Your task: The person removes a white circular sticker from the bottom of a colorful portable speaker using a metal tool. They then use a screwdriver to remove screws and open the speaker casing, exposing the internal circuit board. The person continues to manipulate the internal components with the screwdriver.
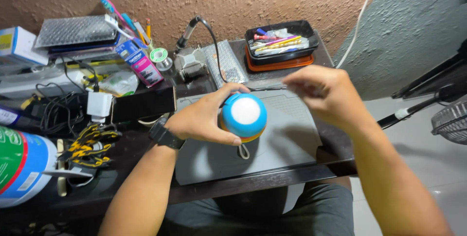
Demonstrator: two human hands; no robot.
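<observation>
A small round gadget with a blue plastic shell, a white circular face and an orange band (244, 117) is held just above a grey rubber work mat (287, 134), near the mat's middle. A thin cord loop hangs from the gadget's underside. The left hand (202, 117) is wrapped around the gadget's left side, fingers and thumb clamped on it; a black wristwatch (166, 135) sits on that wrist. The right hand (323, 92) hovers to the right of the gadget and slightly above it, apart from it, with fingertips pinched together; whether they grip anything small cannot be told.

The mat lies on a dark wooden table (272, 177). Behind the mat stand a black plastic tray of pens and small tools (282, 41) on an orange base, a silver finned metal block (190, 63) and a black cable with a metal tip (187, 34). To the left are a spool of solder wire (160, 57), a pink and blue cardboard box (141, 62), a white plug adapter (99, 104), tangled black wires (53, 114), black and yellow work gloves (90, 143) and a large cylinder with a green, red and blue label (22, 165). The person's lap in dark trousers shows below the table edge.
</observation>
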